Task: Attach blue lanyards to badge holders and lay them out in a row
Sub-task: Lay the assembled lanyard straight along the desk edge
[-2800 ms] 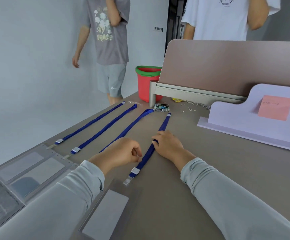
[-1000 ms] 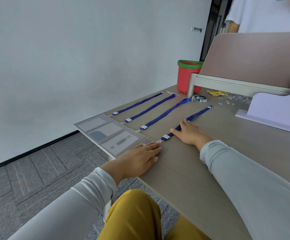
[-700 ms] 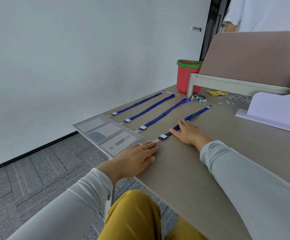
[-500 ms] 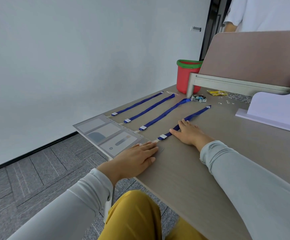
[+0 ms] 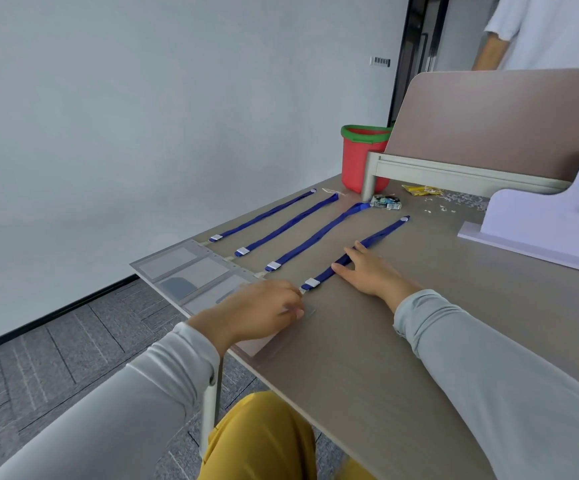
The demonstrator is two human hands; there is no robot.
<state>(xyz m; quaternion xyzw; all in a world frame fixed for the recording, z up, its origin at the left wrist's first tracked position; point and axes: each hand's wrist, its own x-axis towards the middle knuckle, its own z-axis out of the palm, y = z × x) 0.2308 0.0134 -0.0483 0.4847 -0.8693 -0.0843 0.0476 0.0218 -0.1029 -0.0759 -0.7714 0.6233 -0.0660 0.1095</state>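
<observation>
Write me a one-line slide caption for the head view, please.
Left hand holds the fourth badge holder, right hand presses its blue lanyard beside three laid-out lanyards.

Nothing can be read. The small packet (image 5: 386,201) right of centre, by the divider's foot, carries blue and black print too small to make out. The yellow wrapper (image 5: 421,190) to its right is blurred. The wall plate (image 5: 380,61) at upper right shows only dark bars. The white tabs (image 5: 311,282) on the blue lanyards (image 5: 319,234) show no legible marking. Each badge holder (image 5: 191,271) at the worktop's left edge shows only grey patches.
</observation>
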